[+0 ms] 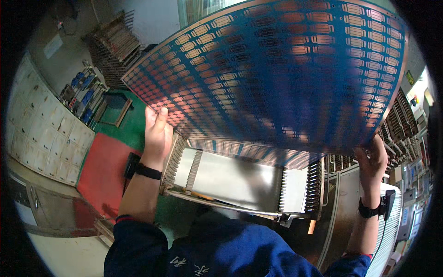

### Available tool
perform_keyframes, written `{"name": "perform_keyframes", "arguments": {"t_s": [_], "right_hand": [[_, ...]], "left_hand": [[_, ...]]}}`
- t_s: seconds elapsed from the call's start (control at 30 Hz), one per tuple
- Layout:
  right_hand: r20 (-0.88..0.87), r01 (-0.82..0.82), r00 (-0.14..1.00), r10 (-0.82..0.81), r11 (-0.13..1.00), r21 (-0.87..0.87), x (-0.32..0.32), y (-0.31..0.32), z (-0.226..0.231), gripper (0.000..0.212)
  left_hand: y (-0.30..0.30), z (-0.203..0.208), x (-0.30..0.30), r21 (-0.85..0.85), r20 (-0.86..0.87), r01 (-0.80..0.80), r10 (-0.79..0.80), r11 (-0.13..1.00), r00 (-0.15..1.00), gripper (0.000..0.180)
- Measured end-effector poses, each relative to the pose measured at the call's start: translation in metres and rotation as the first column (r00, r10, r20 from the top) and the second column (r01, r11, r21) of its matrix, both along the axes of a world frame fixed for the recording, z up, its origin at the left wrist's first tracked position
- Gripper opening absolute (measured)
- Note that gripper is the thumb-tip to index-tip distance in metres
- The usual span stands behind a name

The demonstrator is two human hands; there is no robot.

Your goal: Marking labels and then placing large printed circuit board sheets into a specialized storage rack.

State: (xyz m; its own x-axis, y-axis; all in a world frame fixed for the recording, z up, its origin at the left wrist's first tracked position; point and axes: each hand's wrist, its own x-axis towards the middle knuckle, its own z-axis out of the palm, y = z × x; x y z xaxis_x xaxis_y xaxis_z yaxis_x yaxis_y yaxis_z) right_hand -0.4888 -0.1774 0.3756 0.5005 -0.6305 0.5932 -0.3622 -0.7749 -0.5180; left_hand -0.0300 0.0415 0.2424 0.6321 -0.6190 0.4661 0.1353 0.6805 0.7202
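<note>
Both my left hand (157,134) and right hand (373,159) pinch opposite edges of the large blue-and-copper circuit panel (277,69), which seems thin, light, bendy and best edge-held.

A dark blue work garment (221,251) is worn, seen at six o'clock in the picture, its cloth plain but for small pale embroidered marks on the chest. Both sleeves are pushed up toward the elbows, and a thin red trim is seen at the edge of each cuff (123,218). The forearms are left bare. A black band (148,171) is worn around the left wrist, below the left hand (157,134) at nine o'clock. A similar black band (368,212) is worn on the right wrist, below the right hand (373,159) at three o'clock; a small black device (388,199) is attached to it, and a thin dark cable is trailed down from it along the forearm.
</note>
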Motion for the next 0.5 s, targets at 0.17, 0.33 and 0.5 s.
{"name": "perform_keyframes", "arguments": {"t_s": [0.17,0.33,0.5], "right_hand": [[0.187,-0.06,0.981,0.044,0.995,0.081,0.008,-0.008,-0.017,0.024],[-0.002,0.114,0.993,-0.114,0.989,0.089,-0.007,-0.019,-0.032,0.023],[0.192,0.053,0.978,-0.084,0.986,0.158,-0.01,-0.026,-0.065,0.025]], "left_hand": [[-0.001,0.007,-0.005,0.016,0.019,-0.09,0.09,0.996,0.996,0.034],[0.008,0.029,0.001,0.037,0.106,-0.167,0.162,0.985,0.981,0.024],[-0.008,0.041,-0.01,0.107,0.211,-0.156,0.131,0.982,0.969,0.022]]}}
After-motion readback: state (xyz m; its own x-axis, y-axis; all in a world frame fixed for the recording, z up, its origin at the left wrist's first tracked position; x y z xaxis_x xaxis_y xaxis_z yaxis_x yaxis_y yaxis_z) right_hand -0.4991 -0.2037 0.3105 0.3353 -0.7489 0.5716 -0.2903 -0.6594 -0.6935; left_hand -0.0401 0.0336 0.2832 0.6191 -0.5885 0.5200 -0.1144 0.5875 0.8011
